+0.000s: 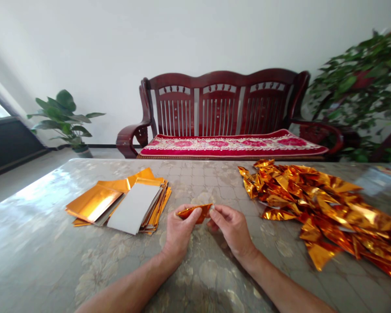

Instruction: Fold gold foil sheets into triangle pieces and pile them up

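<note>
A small folded piece of gold foil paper [195,212] is held between both my hands just above the table [45,252]. My left hand [179,230] pinches its left end with thumb and fingers closed. My right hand [232,228] pinches its right end, fingers curled. To the left lies a stack of flat gold foil sheets [124,202], some showing their white backs. To the right spreads a heap of folded gold foil pieces [322,208].
The table has a glossy marbled top. Behind it stands a dark red wooden bench [224,108] with a red patterned cushion. A potted plant [65,117] is at the back left, and a large leafy plant [365,87] at the right.
</note>
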{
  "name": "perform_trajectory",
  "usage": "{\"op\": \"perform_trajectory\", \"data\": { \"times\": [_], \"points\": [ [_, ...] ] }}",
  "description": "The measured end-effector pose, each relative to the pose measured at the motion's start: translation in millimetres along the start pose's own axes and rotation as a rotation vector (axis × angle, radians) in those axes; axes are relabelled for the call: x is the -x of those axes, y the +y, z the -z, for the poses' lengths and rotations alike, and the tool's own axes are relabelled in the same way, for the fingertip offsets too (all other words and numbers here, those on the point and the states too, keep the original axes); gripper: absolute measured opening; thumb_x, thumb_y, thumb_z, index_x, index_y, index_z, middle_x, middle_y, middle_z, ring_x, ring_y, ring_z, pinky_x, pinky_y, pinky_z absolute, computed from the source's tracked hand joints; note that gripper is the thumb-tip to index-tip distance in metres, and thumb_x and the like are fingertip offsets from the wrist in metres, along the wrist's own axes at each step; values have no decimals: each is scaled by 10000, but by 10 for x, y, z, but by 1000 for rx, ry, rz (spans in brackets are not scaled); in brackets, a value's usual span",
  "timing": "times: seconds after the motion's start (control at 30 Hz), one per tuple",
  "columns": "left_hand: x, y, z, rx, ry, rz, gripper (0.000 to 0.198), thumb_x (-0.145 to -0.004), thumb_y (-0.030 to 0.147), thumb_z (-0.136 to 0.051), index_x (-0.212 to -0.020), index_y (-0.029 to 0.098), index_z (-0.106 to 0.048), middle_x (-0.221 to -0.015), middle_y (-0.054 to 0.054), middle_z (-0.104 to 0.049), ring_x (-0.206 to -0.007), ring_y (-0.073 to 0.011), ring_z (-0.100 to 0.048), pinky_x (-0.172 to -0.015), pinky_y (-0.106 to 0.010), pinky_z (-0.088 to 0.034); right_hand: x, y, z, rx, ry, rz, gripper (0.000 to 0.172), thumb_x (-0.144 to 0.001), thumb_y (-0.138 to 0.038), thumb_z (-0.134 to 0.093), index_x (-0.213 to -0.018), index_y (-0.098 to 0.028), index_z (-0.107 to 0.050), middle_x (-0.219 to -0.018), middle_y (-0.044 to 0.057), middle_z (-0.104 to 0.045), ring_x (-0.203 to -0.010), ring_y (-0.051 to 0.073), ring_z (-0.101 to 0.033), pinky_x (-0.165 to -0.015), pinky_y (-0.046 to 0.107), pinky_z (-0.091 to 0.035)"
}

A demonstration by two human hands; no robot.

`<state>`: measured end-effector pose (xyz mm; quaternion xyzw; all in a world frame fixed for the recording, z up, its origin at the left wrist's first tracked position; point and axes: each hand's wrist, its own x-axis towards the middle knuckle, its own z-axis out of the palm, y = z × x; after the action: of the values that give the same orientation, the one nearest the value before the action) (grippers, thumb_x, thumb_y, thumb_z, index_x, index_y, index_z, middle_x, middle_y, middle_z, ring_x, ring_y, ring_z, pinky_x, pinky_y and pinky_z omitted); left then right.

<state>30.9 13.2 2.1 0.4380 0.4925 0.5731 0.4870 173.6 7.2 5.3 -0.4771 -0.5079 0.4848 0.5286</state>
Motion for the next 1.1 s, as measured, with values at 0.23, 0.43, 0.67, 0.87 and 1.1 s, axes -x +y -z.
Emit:
{"op": "perform_trajectory", "data": {
  "times": [0.23, 0.43, 0.67, 0.87, 1.1],
  "points": [
    [69, 73, -39, -57, 2, -31, 193, -684, 329, -759, -702, 137, -741, -651, -37, -722, -602, -142, -641, -600, -225, -513, -11, 12, 33, 400, 126, 250, 343, -835, -396, -590, -567, -185, -617, -506, -18, -529, -508, 120, -475, -512, 234, -364],
    [28, 23, -6, -32, 13, -15, 227, -698, 355, -762, -738, 134, -731, -662, -23, -695, -607, -129, -604, -590, -211, -472, 23, 0, 64, 225, 69, 211, 388, -863, -490, -588, -631, -185, -654, -549, -2, -583, -543, 137, -517, -544, 242, -411],
    [-44, -74, 28, 100, -32, 78, 289, -725, 406, -765, -741, 132, -674, -618, 24, -580, -550, -72, -470, -507, -170, -358, -87, 78, 68, -149, 56, 34, 422, -813, -587, -664, -860, -176, -748, -689, 40, -704, -596, 159, -608, -531, 248, -478],
    [-15, -49, 6, 164, -84, 136, 344, -687, 449, -788, -749, 136, -660, -610, 26, -574, -535, -77, -472, -482, -174, -361, -94, 82, 25, -188, -39, 31, 378, -777, -540, -728, -926, -197, -784, -729, 44, -732, -656, 180, -642, -571, 268, -511],
    [2, 2, -22, 154, -76, 137, 346, -665, 451, -797, -724, 141, -656, -589, 27, -590, -517, -78, -485, -480, -177, -360, -68, 71, -34, -243, -50, 16, 359, -784, -514, -733, -946, -198, -785, -696, 26, -706, -633, 157, -602, -568, 251, -495]
  ]
}}
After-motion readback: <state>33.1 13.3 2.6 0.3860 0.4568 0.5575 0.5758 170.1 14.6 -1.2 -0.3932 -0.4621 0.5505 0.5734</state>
